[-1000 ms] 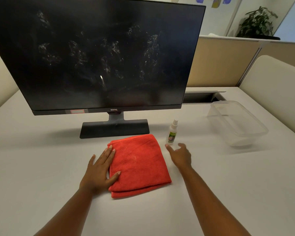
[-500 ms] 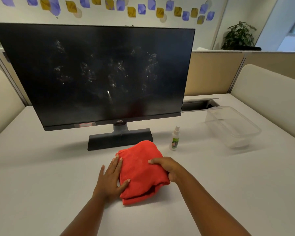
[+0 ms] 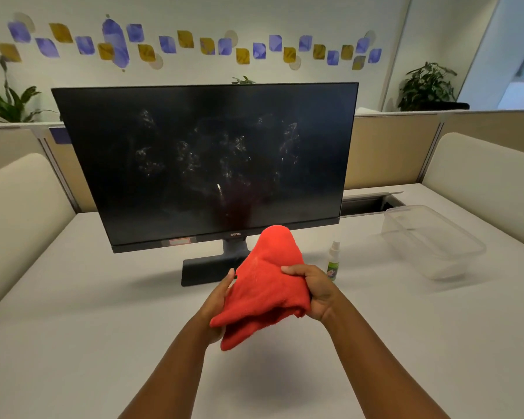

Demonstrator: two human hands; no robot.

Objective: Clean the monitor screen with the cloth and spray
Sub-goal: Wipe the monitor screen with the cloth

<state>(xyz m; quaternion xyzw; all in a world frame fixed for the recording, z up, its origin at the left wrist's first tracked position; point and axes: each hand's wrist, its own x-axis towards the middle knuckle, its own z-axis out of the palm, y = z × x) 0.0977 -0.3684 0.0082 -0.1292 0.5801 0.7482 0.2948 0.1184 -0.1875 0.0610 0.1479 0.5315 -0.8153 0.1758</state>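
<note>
Presently both hands hold the red cloth (image 3: 263, 285) above the table (image 3: 73, 343): right hand (image 3: 315, 293) gripping its right edge, left hand (image 3: 220, 300) cupping beneath. Beyond, spray bottle (image 3: 333, 261) stands upright beside the stand. Monitor screen (image 3: 206, 158) shows smudges.

"BenQ" brand lettering seen on lower bezel of monitor (image 3: 204, 164), centred above stand neck. Small red-outlined sticker (image 3: 179, 241) seen on same bezel, left of brand; its print too small to be read. Green-and-white label seen on spray bottle (image 3: 333, 261) at right of stand; wording on it not legible. No other text made out.
</note>
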